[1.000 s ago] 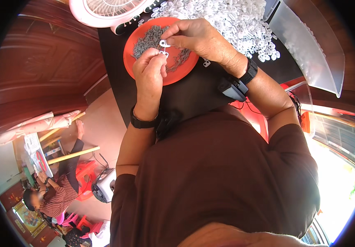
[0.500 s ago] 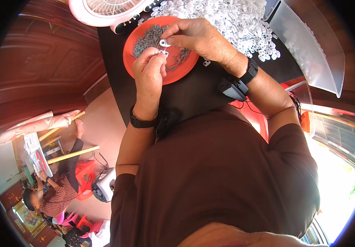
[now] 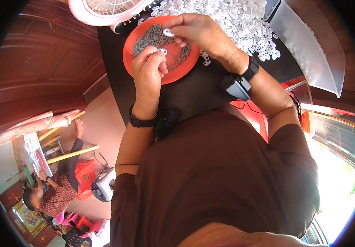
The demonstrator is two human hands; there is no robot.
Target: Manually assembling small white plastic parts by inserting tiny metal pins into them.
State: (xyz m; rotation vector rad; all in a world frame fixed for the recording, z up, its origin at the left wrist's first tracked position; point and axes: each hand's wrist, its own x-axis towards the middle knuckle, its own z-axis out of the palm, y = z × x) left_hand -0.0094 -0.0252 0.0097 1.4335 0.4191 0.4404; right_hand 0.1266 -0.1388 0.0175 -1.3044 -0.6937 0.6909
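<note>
My left hand is closed over the near side of an orange plate, pinching a small white plastic piece with holes between thumb and forefinger. Up and to the right of it, my right hand pinches another white oval plastic piece at its fingertips. A gap separates the two pieces. Many small grey screw-like parts lie on the plate under my hands. Past my right hand spreads a large heap of white plastic pieces on the black table.
A pink-and-white fan stands at the table's far left. Beyond the heap, at the right, is a translucent bin with white pieces inside. At lower left another person works at a small table, near a red stool.
My right hand has moved slightly up and right with its white piece, widening the gap between the two pieces. My left hand has barely moved.
</note>
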